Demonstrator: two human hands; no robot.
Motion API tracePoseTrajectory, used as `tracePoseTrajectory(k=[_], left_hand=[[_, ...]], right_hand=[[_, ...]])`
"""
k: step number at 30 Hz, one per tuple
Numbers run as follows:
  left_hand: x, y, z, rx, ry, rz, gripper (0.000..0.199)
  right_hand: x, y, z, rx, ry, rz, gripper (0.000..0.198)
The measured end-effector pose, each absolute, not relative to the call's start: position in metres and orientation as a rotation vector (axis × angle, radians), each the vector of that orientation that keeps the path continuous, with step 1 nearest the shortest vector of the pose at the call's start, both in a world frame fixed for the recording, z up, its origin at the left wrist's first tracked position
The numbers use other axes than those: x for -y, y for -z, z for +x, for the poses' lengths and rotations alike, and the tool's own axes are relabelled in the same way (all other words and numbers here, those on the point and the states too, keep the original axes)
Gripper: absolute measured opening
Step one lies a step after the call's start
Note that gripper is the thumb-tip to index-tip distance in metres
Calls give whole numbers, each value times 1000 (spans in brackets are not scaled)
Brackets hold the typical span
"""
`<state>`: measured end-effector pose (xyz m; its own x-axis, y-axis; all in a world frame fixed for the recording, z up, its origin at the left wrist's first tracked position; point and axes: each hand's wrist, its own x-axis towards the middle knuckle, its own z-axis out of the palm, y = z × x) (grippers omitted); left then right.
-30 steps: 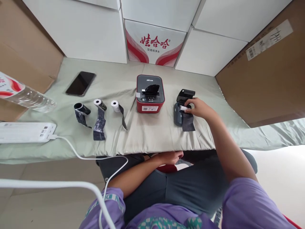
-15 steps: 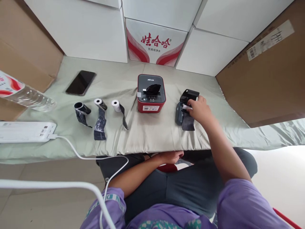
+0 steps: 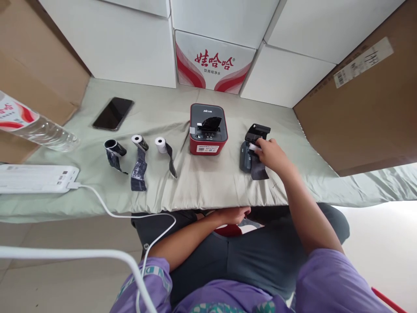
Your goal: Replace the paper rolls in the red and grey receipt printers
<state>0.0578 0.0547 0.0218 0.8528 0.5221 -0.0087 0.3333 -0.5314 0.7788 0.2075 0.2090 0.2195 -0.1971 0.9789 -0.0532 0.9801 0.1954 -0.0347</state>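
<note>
My right hand [image 3: 273,154] reaches over the table with its fingers closed on a small paper roll [image 3: 253,148], at the opened compartment of a small dark portable printer [image 3: 245,158]. The printer's black lid [image 3: 257,130] stands raised behind my fingers. A dark strip of paper [image 3: 259,170] hangs from the roll toward the table's front. My left hand [image 3: 234,215] rests in my lap below the table edge, fingers curled in, with nothing visible in them. Left of the portable printer stands a red and black box-shaped printer [image 3: 208,130] with dark paper sticking out of its top.
Three paper rolls with dark tails stand at left: a black one [image 3: 119,150], a middle one [image 3: 140,142] and a white one [image 3: 160,144]. Behind them lies a phone [image 3: 113,114]. A water bottle [image 3: 48,132], a white power bank [image 3: 35,179] with a cable, and cartons [image 3: 358,104] surround the cloth-covered table.
The view has shifted slightly. My right hand stays at the portable printer, its fingers still on the paper roll. My left hand has not moved.
</note>
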Motion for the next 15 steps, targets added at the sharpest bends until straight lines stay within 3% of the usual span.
tracePoseTrajectory(k=[8, 15], left_hand=[[-57, -26, 61, -594, -303, 2049, 24], [-60, -28, 58, -552, -298, 1940, 23]], right_hand=[[-225, -226, 231, -2665, 625, 1888, 20], [-204, -259, 239, -2619, 839, 2450, 20]])
